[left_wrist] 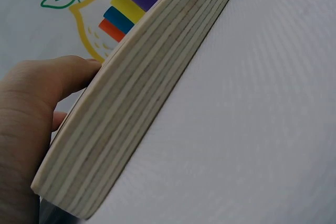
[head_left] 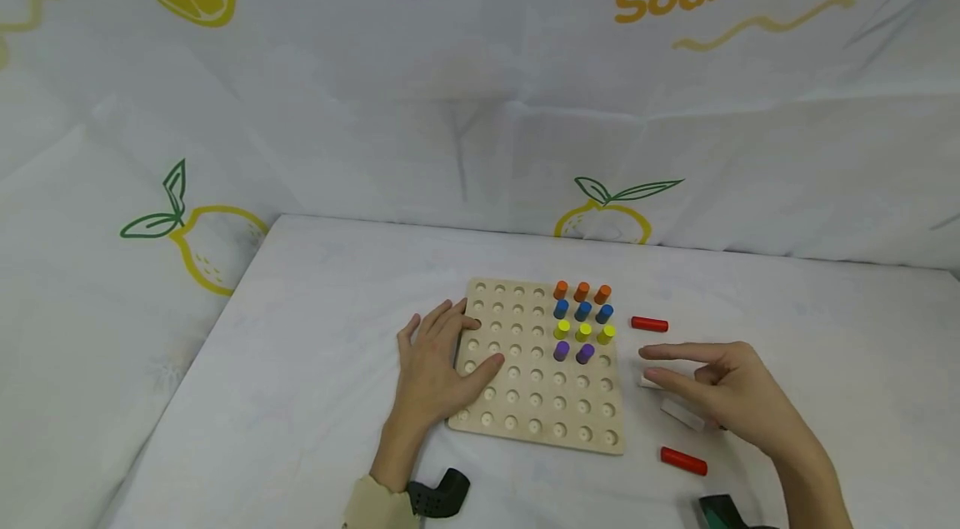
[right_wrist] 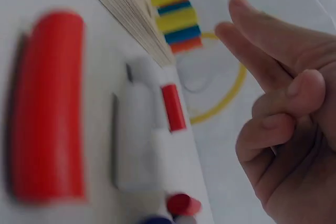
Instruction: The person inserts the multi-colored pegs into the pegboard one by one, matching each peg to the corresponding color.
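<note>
My left hand (head_left: 435,375) rests at the left edge of a wooden peg board (head_left: 525,421), fingers spread and the thumb lying over its top. Rows of orange, blue and yellow pegs (head_left: 583,331) stand upright in the board's far right holes. Two purple pegs (head_left: 585,354) stand in the row nearer me. Right of the board, my right hand (head_left: 735,396) hovers over white pegs (head_left: 682,414) lying on the table. Its thumb and index finger are extended with a gap between them, the other fingers are bent, and it holds nothing.
One red peg (head_left: 649,324) lies beyond the right hand, another red peg (head_left: 683,461) nearer me. The right wrist view also has a red peg end (right_wrist: 181,204) low in the frame. Dark wrist-worn devices (head_left: 442,496) show by both wrists. A lemon-print cloth (head_left: 375,96) hangs behind the white-covered table.
</note>
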### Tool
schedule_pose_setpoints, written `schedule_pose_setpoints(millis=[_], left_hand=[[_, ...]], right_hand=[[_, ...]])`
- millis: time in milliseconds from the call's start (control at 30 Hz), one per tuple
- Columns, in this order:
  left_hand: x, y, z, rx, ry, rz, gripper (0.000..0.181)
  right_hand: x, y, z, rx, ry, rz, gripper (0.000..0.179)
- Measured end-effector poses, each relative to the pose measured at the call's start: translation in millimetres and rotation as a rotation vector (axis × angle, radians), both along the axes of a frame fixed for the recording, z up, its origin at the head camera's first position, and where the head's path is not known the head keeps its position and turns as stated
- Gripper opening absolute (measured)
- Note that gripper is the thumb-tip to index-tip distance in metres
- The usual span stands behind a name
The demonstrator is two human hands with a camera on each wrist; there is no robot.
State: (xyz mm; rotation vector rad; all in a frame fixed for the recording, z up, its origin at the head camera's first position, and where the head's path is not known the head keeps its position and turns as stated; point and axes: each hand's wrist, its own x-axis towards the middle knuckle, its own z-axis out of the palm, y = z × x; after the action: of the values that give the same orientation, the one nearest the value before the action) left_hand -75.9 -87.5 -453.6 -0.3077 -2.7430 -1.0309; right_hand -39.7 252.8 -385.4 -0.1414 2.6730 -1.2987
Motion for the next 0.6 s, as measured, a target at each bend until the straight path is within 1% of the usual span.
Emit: schedule_pose_setpoints(millis=[133,267,333,467,600], left_hand=[[0.0,-0.3,0.1,0.000,-0.003,0.000,0.044],[0.0,-0.7,0.3,-0.005,-0.003,-0.001,0.045],[0.0,-0.8,0.3,-0.005,-0.010,-0.001,0.045],[-0.4,-0.7,-0.7,-0.001,-0.025,-0.002,0.047],[-0.4,-0.3,-1.1,0.001,-0.027,-0.001,0.046]], right_hand=[[4.7,25,1.4,0.008,-0.027,0.074,0.027],[8.7,49,-1.2,-0.033,-0.066,0.176,0.024],[10.5,60,-3.4,-0.048,-0.089,0.213,0.024],[14.1,78,-8.6,-0.047,-0.140,0.254,0.026],[16.7,88,-13.2,-0.060,-0.186,0.274,0.028]])
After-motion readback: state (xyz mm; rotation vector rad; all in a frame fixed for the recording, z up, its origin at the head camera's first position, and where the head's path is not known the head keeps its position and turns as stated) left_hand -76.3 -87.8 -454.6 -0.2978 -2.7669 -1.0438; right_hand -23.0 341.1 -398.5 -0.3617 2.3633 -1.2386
